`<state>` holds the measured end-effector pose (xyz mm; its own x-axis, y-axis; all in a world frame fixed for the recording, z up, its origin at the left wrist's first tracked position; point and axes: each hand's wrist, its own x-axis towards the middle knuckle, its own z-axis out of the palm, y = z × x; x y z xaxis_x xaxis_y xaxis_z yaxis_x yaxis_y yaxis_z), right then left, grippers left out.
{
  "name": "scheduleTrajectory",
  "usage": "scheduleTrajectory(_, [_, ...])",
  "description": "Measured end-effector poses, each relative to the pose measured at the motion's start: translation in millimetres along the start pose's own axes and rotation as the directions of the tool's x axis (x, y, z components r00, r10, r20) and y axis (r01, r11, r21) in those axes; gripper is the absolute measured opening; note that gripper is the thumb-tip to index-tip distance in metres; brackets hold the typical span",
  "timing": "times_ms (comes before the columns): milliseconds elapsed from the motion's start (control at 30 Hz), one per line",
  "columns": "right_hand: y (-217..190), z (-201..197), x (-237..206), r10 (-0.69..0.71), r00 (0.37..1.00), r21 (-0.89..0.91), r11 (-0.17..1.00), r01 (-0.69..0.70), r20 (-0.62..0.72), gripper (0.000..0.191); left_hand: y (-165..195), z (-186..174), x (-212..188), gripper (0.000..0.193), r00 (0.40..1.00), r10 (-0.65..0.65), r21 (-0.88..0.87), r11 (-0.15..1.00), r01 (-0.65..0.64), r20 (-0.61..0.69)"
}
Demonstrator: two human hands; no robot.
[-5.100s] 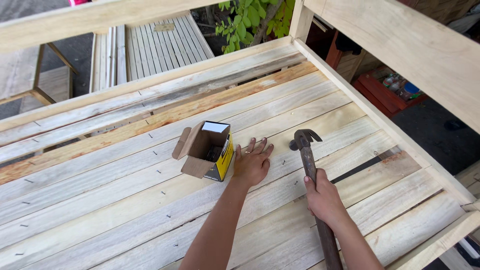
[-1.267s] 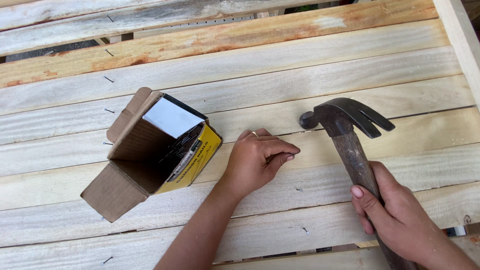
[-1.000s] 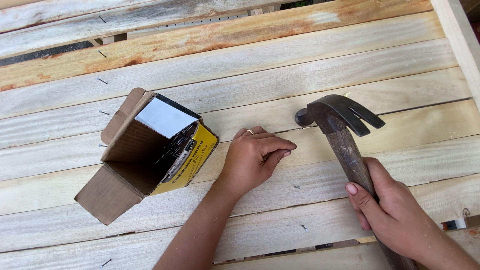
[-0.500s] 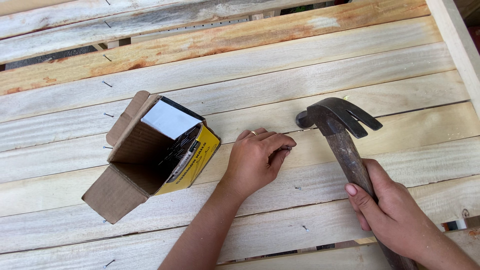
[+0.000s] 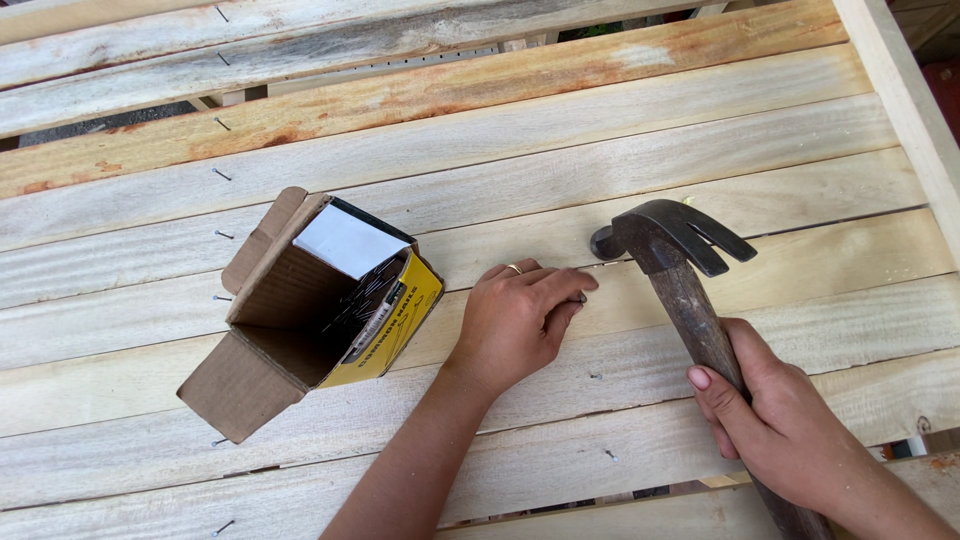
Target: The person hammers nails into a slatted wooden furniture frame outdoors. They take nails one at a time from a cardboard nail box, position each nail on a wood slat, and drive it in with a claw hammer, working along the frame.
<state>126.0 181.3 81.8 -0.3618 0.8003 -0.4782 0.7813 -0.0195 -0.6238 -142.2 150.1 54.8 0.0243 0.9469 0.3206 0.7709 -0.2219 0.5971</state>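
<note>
Several nails (image 5: 596, 376) already sit in the slats (image 5: 700, 150). The left hand (image 5: 520, 320) pinches another nail upright mid-slat, while the right hand (image 5: 780, 420) clamps the hammer (image 5: 670, 250), its head touching that nail, not yet driven.

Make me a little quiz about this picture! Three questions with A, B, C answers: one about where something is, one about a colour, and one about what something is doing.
1. Where is the cardboard box compared with the left hand?
A. To its left
B. To its right
C. Under it

2. What colour is the printed side of the box?
A. Blue
B. Yellow
C. Green

3. What is the right hand doing with the hammer?
A. Not touching it
B. Pinching its metal head
C. Gripping its handle

Answers:
1. A, the box lies on the wooden slats to the left of the left hand, with a gap between them.
2. B, its printed side is yellow with dark print.
3. C, the fingers wrap round the wooden handle, while the metal head sits near the left hand's fingertips.
</note>
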Motion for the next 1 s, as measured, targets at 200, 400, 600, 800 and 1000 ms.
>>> scheduleTrajectory(200, [-22.6, -4.4, -4.9, 0.038, 0.999, 0.006, 0.999, -0.038, -0.022, 0.032, -2.0, -1.1, 1.1, 0.047, 0.998, -0.057, -0.084, 0.995, 0.060, 0.038])
scheduleTrajectory(400, [-47.5, -7.9, -52.8, 0.098, 0.995, 0.246, 0.965, -0.093, -0.009, 0.028, 5.3, -8.0, 4.9, 0.051, 0.985, -0.151, -0.207, 0.964, 0.165, 0.080])
scheduleTrajectory(600, [-72.5, 21.5, -90.7, 0.082, 0.994, 0.110, 0.991, -0.073, -0.073, 0.027, 10.0, -12.2, 7.3, 0.054, 0.992, -0.119, -0.173, 0.977, 0.124, 0.037])
scheduleTrajectory(800, [-89.3, 26.4, -110.5, 0.122, 0.975, 0.272, 0.960, -0.068, -0.185, 0.029, 15.1, -21.6, 8.5, 0.053, 0.982, -0.169, -0.224, 0.957, 0.185, 0.088])
scheduleTrajectory(1000, [-106.8, 46.5, -109.7, 0.099, 0.963, 0.304, 0.952, -0.019, -0.251, 0.029, -0.5, -20.7, 5.4, 0.060, 0.986, -0.102, -0.540, 0.842, 0.015, -0.132])
